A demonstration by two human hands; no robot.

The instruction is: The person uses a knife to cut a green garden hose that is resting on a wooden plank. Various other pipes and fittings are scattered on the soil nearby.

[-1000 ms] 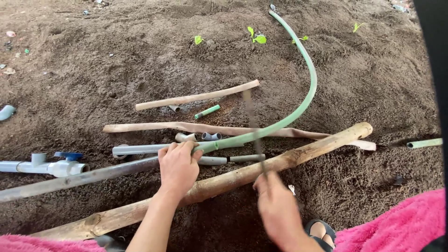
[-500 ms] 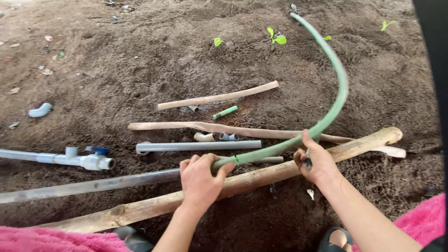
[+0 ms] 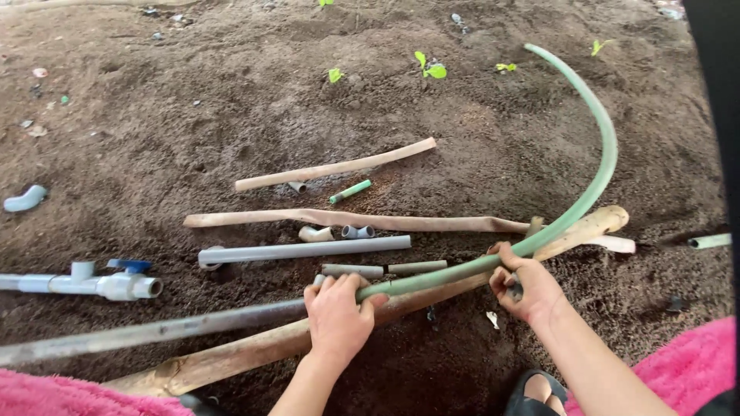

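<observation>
Green hose (image 3: 593,185) in both my hands, head view only. Left hand (image 3: 337,317) is wrapped over the joint where the hose end meets the long grey pipe (image 3: 154,333), fingers curled shut on it. Right hand (image 3: 528,286) is clamped on the hose further along, thumb over the top. Between the two grips the hose runs straight, just above the wooden pole (image 3: 254,350); past my right hand it arcs up and away over the soil (image 3: 231,92). Pole lies under both hands, running diagonally. Beyond my left hand: short grey pipe (image 3: 304,251), two small pipe stubs (image 3: 383,270), elbow fittings (image 3: 335,233), flat wooden sticks (image 3: 339,167). White valve assembly with blue handle (image 3: 104,283) sits far left. Pink cloth (image 3: 678,362) at the bottom edge. Seedlings (image 3: 428,68) at the top.
</observation>
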